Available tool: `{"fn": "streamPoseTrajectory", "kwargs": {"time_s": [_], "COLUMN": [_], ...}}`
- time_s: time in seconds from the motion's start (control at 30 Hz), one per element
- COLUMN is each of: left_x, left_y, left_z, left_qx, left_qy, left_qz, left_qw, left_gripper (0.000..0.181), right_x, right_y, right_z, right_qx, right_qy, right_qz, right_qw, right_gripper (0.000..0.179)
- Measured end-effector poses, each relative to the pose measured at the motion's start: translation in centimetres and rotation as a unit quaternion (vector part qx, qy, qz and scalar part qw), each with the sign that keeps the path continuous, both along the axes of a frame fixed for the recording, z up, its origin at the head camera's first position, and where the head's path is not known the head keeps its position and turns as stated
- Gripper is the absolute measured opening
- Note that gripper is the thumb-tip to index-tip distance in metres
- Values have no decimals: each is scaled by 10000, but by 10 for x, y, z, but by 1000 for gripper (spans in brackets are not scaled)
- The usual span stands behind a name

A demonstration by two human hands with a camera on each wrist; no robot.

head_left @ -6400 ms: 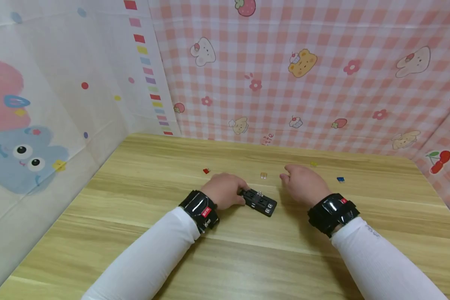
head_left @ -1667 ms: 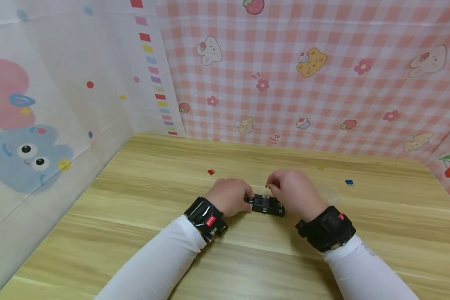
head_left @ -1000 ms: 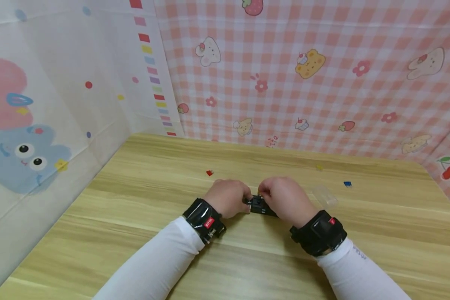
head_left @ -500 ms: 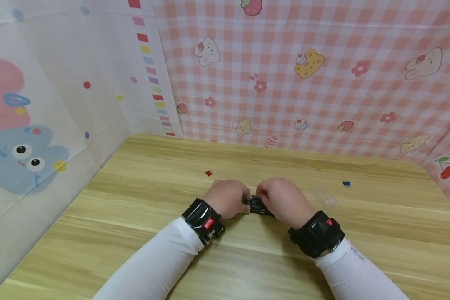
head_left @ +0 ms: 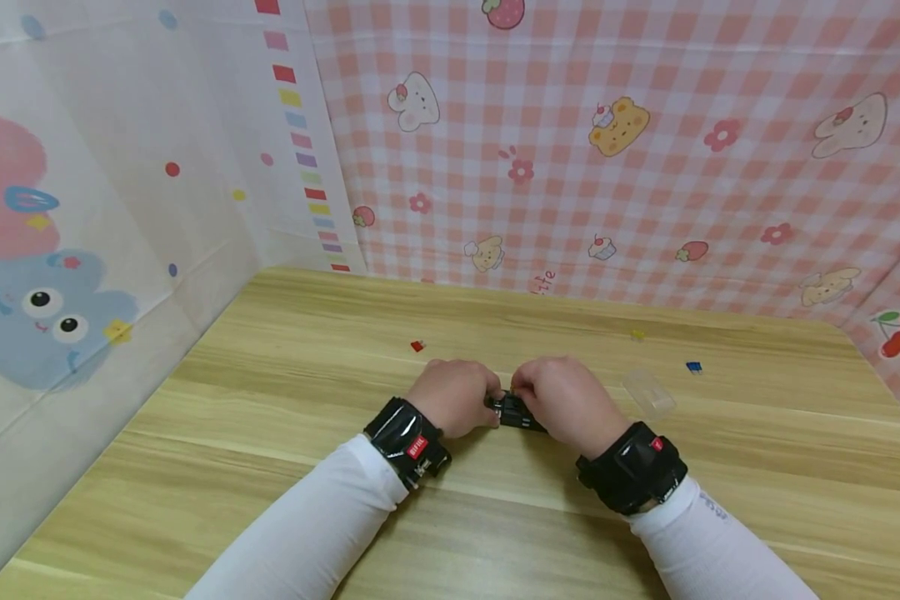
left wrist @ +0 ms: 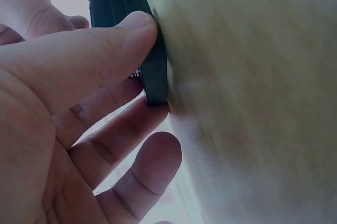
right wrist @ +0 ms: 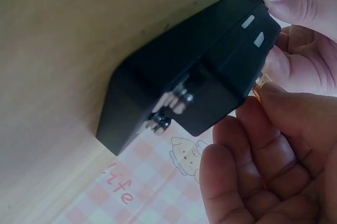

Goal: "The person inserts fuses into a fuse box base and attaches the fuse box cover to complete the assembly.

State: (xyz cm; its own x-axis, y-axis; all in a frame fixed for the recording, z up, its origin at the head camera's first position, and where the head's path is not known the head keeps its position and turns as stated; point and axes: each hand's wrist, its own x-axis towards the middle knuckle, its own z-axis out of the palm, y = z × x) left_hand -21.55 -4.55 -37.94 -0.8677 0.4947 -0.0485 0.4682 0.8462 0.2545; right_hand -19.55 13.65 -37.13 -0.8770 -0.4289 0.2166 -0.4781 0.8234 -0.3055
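Observation:
A black fuse block (head_left: pixel 512 411) with metal screw terminals lies on the table between both hands. My left hand (head_left: pixel 453 398) grips its left end; in the left wrist view the thumb lies along one side and fingers touch the far side. My right hand (head_left: pixel 570 400) pinches a small amber blade fuse (right wrist: pixel 260 83) between thumb and index finger against the block's top. In the right wrist view the fuse is mostly covered by the fingertips, so how deep it sits is hidden. The head view shows the block's right end hidden behind the right hand.
A red blade fuse (head_left: pixel 417 346) lies behind the left hand. Farther right are a yellow fuse (head_left: pixel 637 335) and a blue fuse (head_left: pixel 693 367). A clear plastic cover (head_left: pixel 648 393) rests just right of the right hand. Printed cloth walls (head_left: pixel 555 183) stand behind the wooden table.
The amber fuse, earlier lying on the table, has been picked up by the right hand and brought left and down onto the block. The clear cover has come into view. Hands are nearly still lately.

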Motion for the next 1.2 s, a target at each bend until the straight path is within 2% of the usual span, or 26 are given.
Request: {"fn": "streamPoseTrajectory", "kwargs": {"time_s": [0.67,1.2], "left_x": [0,0], "left_y": [0,0], "left_z": [0,-1], "left_qx": [3,-27], "left_qy": [-28,-78], "left_qz": [7,32], "left_qw": [10000,10000], "left_gripper": [16,16], "right_x": [1,0], "right_y": [0,-2], "right_z": [0,-1], "right_qx": [172,270], "right_qy": [114,-3], "right_qz": [98,83], "right_qw": [9997,9996], "right_gripper": [8,9]}}
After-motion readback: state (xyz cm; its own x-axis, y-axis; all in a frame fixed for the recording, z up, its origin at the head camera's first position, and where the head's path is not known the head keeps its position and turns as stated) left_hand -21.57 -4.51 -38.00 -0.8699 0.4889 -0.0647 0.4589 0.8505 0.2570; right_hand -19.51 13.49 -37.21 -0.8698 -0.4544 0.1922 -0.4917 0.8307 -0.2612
